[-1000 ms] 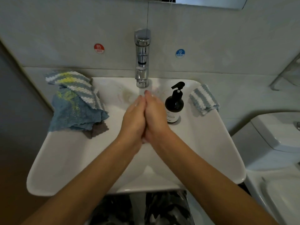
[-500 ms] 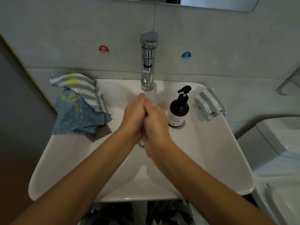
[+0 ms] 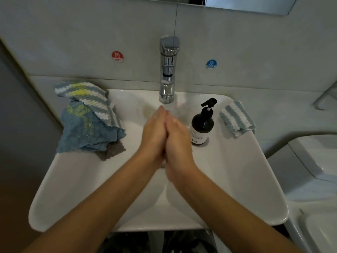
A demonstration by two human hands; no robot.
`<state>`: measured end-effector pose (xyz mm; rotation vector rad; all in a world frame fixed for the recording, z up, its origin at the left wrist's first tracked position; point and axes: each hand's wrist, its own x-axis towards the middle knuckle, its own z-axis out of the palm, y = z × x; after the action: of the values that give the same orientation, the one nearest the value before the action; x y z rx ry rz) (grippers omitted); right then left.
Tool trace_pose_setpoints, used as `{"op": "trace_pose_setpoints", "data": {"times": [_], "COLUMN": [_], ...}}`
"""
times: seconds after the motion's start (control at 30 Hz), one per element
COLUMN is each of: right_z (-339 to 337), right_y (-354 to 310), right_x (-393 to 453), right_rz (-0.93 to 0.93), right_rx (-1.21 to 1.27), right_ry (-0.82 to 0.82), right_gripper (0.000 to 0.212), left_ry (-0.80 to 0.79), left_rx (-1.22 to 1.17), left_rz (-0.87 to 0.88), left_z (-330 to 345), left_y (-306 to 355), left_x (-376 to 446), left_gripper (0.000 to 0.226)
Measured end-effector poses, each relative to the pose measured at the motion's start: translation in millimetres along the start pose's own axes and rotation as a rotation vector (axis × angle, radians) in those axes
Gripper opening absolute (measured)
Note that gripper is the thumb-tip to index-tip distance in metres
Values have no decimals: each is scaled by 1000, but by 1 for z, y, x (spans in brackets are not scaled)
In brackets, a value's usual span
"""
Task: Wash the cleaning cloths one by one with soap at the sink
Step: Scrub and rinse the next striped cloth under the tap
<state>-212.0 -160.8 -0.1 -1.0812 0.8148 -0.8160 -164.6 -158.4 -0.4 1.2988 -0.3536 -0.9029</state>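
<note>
Head view: round red wall sticker (image 3: 117, 56) reads "HOT", round blue wall sticker (image 3: 211, 64) "COLD"; the black pump soap bottle (image 3: 202, 126) shows "OTO". Left hand (image 3: 154, 136) and right hand (image 3: 177, 141) press palm to palm, fingers straight, over the white ceramic sink (image 3: 73, 181), below the chrome tap (image 3: 168, 70). Blue, grey and striped cleaning cloths (image 3: 87, 121) are piled on its left rim; a folded blue-and-white striped cloth (image 3: 237, 118) lies right, against grey tiled wall (image 3: 73, 33).

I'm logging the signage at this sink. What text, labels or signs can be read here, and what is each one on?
"HOT": red round sticker on the wall left of the faucet; the character above it is too blurred to read.
"COLD": blue round sticker on the wall right of the faucet; its symbol is unreadable.
"OTO": partial word on the white label of the dark pump bottle; the smaller lines above are too small to read.
</note>
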Motion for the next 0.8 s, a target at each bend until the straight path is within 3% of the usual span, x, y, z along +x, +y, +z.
{"op": "trace_pose_setpoints", "data": {"times": [0.1, 0.2, 0.3, 0.5, 0.67, 0.8], "right_z": [-6, -7, -8, -12, -12, -15], "right_y": [-19, -16, -2, -6, 0, -2], "right_x": [9, -3, -17, -3, 2, 10], "right_rz": [16, 34, 44, 134, 211, 134], "right_rx": [-77, -58, -78, -1, -14, -77], "right_ry": [55, -27, -66, -52, -111, -122], "right_gripper": [40, 46, 35, 34, 35, 26], "left_ry": [-115, -89, 27, 31, 40, 25], "left_rx": [75, 137, 66, -35, -16, 131], "left_rz": [43, 89, 88, 118, 237, 390], "left_z": [7, 7, -7, -13, -22, -25], "left_y": [-18, -9, 5, 16, 16, 12], "left_x": [-19, -16, 6, 11, 11, 11], "left_gripper": [25, 61, 30, 11, 20, 25]}}
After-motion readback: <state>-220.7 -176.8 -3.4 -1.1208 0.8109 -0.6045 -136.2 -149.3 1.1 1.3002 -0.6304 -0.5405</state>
